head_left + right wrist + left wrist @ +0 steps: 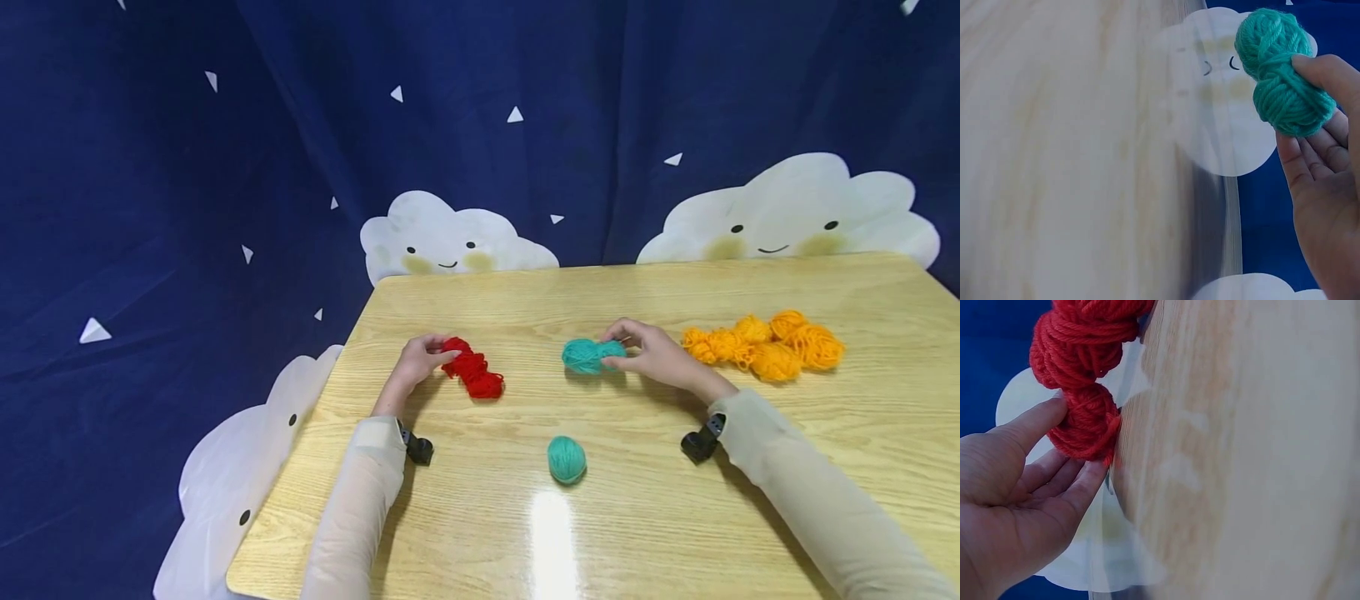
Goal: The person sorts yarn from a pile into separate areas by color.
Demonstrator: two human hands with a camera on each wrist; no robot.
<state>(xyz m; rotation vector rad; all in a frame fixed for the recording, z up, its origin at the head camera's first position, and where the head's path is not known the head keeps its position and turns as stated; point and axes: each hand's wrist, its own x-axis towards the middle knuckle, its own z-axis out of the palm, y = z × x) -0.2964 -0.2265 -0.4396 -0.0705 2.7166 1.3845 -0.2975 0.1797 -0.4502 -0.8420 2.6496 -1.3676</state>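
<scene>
My left hand [418, 363] pinches the near-left end of a lumpy red yarn bundle [472, 371]. In the left wrist view its thumb lies on one side of the red yarn [1088, 419] and the fingers on the other. On the right, my right hand [656, 357] grips a teal yarn bundle [583, 356] with two rounded lobes. The right wrist view has the thumb over the teal yarn [1288, 87] and the fingertips beneath it. A separate teal yarn ball [566, 460] lies on the table nearer to me, between the two forearms.
Several orange yarn balls [776, 346] lie in a cluster to the right of my right hand. Everything is on a light wooden table [465, 517]. A dark blue curtain [480, 50] and white cloud cutouts [450, 233] stand along its back and left edges.
</scene>
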